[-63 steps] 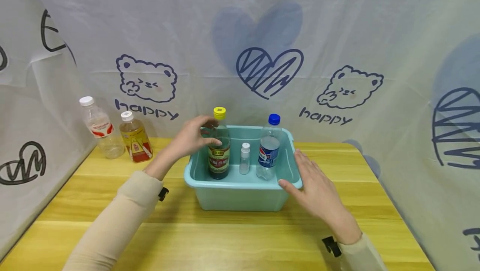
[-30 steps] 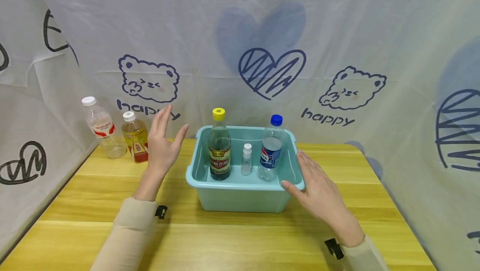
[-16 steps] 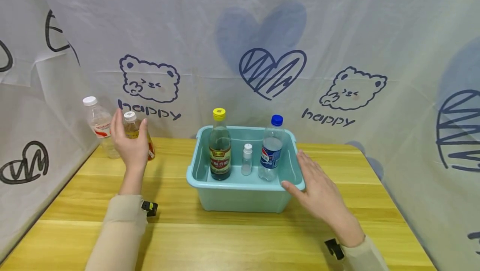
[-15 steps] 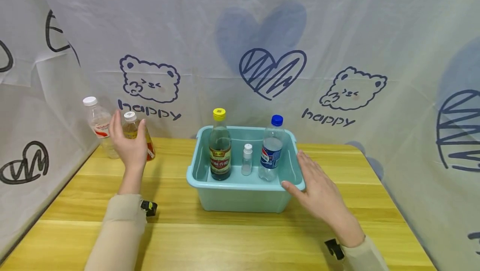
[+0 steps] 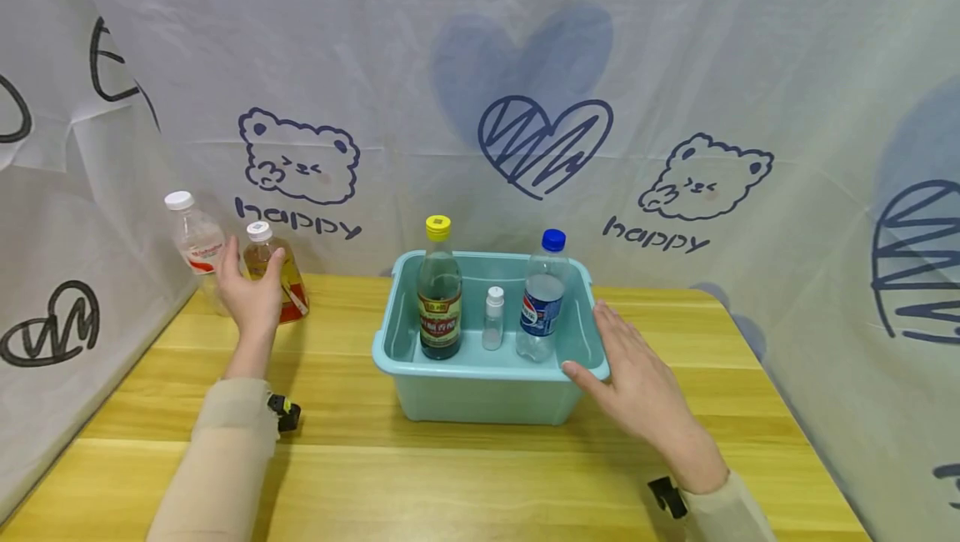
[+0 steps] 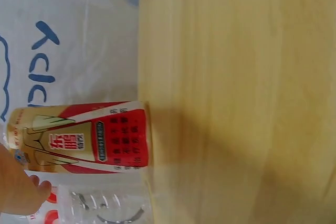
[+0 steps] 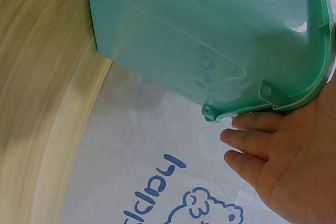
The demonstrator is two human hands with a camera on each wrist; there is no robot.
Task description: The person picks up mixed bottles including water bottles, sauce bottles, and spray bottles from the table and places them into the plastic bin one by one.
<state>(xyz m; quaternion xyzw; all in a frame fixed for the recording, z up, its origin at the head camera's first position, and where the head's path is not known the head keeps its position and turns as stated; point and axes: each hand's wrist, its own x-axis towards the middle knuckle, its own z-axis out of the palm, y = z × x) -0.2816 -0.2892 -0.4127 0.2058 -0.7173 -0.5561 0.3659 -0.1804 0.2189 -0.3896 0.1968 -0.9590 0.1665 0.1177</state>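
Note:
My left hand [image 5: 251,296] is at the amber drink bottle [image 5: 291,279] with a white cap, thumb and fingers spread to either side of its upper part. The left wrist view shows this bottle's red and gold label [image 6: 79,139] and a few bent fingertips beside it. My right hand [image 5: 645,379] rests at the right rim of the turquoise plastic bin [image 5: 487,400], fingers straight along the outside and thumb at the front corner. Inside the bin stand a vinegar bottle [image 5: 440,308] with a yellow cap, a small clear bottle [image 5: 492,325] and a Pepsi bottle [image 5: 542,313].
A clear plastic bottle [image 5: 197,238] with a white cap stands left of the amber drink bottle, partly behind my left hand. The wooden table [image 5: 420,484] meets a printed cloth backdrop [image 5: 397,167] behind and at the sides.
My left hand has left the vinegar bottle in the bin, moved left across the table and come down to the amber drink bottle. My right hand has stayed at the bin's rim.

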